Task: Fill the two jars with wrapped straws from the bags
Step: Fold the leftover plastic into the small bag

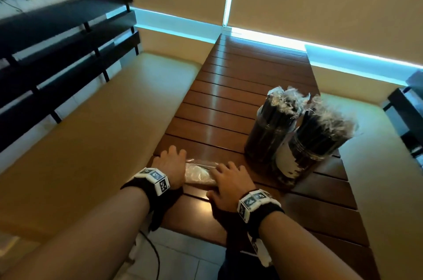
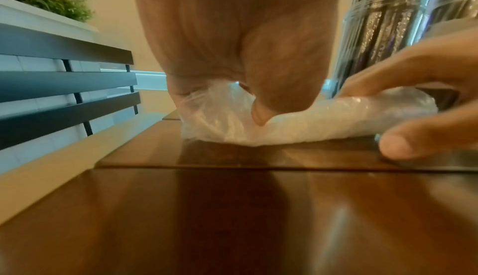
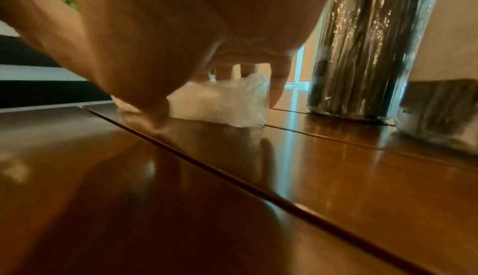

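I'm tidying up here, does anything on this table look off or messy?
Nothing spilled or damaged. The two jars stand upright, packed with wrapped straws. Only a crumpled clear plastic bag lies on the table, held between the left hand and right hand.

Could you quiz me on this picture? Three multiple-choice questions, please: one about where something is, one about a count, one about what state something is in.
1. Where does the plastic bag lie?
A. On the bench
B. On the table between both hands
C. Inside a jar

2. How many jars stand on the table?
A. One
B. Two
C. Four

3. What state are the jars in?
A. Empty
B. Tipped over
C. Upright, packed with wrapped straws

Answers:
1. B: the left hand and right hand sit at either end.
2. B: two stand side by side.
3. C: wrapper ends poke above both rims.
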Available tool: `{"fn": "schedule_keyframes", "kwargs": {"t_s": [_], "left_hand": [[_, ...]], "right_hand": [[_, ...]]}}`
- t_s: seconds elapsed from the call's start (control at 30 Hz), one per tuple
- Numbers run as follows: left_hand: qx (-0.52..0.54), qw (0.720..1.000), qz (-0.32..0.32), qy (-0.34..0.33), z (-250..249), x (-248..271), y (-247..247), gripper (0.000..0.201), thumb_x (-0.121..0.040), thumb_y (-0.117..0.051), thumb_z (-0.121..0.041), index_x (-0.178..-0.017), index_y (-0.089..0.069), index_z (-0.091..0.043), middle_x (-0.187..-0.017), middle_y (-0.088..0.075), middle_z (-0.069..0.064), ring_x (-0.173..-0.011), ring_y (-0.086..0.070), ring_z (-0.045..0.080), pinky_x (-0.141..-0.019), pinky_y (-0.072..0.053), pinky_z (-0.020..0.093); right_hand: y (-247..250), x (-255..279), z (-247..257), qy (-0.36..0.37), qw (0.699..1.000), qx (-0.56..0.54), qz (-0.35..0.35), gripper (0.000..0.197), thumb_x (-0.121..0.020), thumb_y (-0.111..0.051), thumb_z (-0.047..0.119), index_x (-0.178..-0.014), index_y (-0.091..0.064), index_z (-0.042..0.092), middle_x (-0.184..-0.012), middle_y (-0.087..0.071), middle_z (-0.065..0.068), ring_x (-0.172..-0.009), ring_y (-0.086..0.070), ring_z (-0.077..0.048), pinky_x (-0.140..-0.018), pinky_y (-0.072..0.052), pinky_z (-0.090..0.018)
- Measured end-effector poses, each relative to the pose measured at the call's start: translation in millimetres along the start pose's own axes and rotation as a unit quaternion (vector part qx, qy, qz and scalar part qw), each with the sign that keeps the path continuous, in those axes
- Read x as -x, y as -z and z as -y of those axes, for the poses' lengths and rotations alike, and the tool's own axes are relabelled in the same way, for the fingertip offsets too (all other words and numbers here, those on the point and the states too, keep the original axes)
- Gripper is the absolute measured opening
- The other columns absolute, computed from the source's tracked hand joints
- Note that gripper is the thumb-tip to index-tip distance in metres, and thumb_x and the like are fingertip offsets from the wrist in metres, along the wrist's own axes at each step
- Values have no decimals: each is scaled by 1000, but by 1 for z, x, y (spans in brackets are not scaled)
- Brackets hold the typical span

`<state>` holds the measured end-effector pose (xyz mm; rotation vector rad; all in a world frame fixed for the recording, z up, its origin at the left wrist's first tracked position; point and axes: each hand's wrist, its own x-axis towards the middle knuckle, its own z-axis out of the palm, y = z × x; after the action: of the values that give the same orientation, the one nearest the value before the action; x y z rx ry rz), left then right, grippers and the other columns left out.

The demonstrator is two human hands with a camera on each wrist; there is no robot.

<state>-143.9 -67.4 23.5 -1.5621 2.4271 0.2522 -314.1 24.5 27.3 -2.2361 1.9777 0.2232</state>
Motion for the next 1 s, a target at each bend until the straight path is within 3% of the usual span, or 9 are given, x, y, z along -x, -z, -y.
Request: {"fn": "schedule_keyframes", "kwargs": {"t_s": [0.13, 0.23, 0.3, 0.43, 0.5, 0.6, 0.73, 0.87, 1.0], "left_hand": [[99, 993, 58, 14, 0, -7, 20, 33, -90, -47, -26, -121, -56, -19, -128, -60, 8, -118, -55, 32, -96, -42, 40], [324, 945, 5, 40, 4, -9, 46, 21, -93, -43, -13, -100, -63, -14, -119, -64, 17, -110, -58, 36, -86, -43, 37], [418, 907, -45, 36, 1, -6, 63, 20, -94, -42, -7, -81, -56, -15, -114, -63, 23, -105, -57, 37, -80, -41, 36], [557, 824, -97, 45, -17, 15, 92, 19, -97, -40, -9, -86, -56, -11, -110, -61, 22, -94, -55, 30, -86, -46, 40], [631, 767, -100, 54, -24, 31, 106, 20, -92, -44, -18, -100, -59, -9, -112, -63, 17, -100, -61, 33, -92, -52, 47], [688, 719, -100, 14, -31, 56, 129, 37, -95, -44, -29, -120, -59, -7, -118, -65, 18, -106, -65, 36, -89, -54, 56], [614, 783, -102, -8, -32, 78, 147, 37, -93, -49, -46, -110, -53, -15, -114, -63, 11, -106, -64, 30, -93, -53, 55], [579, 812, -77, -14, -14, 90, 138, 43, -92, -52, -48, -114, -52, -11, -116, -63, 14, -107, -63, 33, -94, -52, 56], [514, 856, -31, -46, -3, 98, 129, 62, -81, -53, -57, -120, -49, -9, -117, -64, 15, -107, -64, 32, -94, -51, 54]], "right_hand": [[8, -5, 4, -73, 985, -152, -26, 35, -88, -55, 20, -122, -50, 20, -124, -57, -4, -113, -54, -29, -87, -47, -38], [33, -10, 3, -147, 916, -354, -116, 22, -90, -50, 10, -110, -51, 17, -108, -65, -9, -100, -62, -30, -76, -44, -29], [56, -14, 6, -174, 848, -473, -161, 27, -91, -48, 10, -117, -49, 18, -109, -63, -11, -101, -60, -31, -82, -46, -33], [106, -7, 29, -129, 687, -692, -179, 22, -98, -45, 29, -119, -41, 26, -110, -58, -6, -106, -59, -31, -92, -52, -54], [119, 0, 43, -104, 701, -687, -161, 33, -101, -36, 50, -125, -33, 28, -117, -57, -8, -111, -59, -30, -94, -51, -55], [119, 12, 54, -104, 706, -691, -110, 90, -80, -20, 86, -147, -27, 27, -138, -54, -8, -124, -54, -26, -108, -41, -51], [121, 24, 63, -90, 622, -775, -65, 75, -92, -15, 74, -144, -42, 28, -135, -60, -4, -122, -57, -20, -102, -42, -43], [121, 25, 69, -53, 629, -775, -8, 74, -80, -36, 81, -138, -46, 36, -129, -64, 0, -113, -64, -19, -99, -47, -47], [110, 12, 76, -141, 562, -812, -66, 49, -89, -66, 43, -127, -58, 13, -113, -71, -14, -101, -70, -31, -82, -58, -49]]}}
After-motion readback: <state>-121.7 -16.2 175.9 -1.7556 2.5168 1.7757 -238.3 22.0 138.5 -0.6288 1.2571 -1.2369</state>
